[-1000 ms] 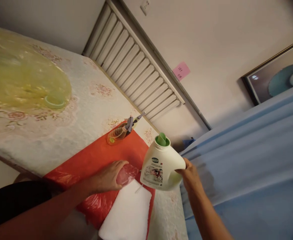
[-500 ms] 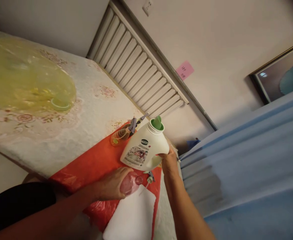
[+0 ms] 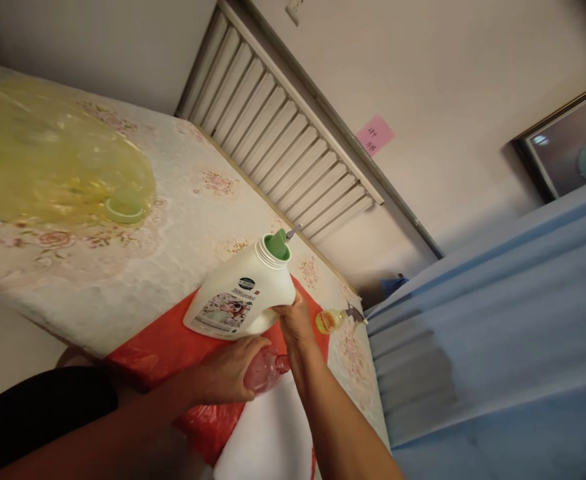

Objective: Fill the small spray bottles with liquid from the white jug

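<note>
Over glossy red plastic sheeting [image 3: 145,343], grips clear pinkish plastic bottle [image 3: 263,372] with left fingers [image 3: 253,345], cream handled plastic jug [image 3: 237,293] with right fingers [image 3: 289,309].

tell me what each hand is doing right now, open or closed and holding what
Left hand: closed around the clear pinkish bottle.
Right hand: closed, holding the white jug.

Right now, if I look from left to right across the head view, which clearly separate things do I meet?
Yellow bag, white jug, small yellow bottle, framed glass on the wall.
</note>
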Motion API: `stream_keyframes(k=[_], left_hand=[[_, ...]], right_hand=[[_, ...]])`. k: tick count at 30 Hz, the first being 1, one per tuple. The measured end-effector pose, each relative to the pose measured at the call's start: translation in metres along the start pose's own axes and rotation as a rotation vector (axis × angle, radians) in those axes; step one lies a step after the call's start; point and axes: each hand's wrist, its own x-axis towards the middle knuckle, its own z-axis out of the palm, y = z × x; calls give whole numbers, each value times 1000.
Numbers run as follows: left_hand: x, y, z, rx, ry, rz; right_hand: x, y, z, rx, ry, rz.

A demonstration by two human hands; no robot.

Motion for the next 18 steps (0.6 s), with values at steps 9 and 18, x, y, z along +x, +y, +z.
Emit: stream_keyframes(k=[9,18], left_hand=[[1,8,-5,-45,-47,-94],[4,-3,2,-27,-63,-115]], right_hand=[[-3,-9,-38,-125,-199,108],[-17,13,-138,-570,98,371]])
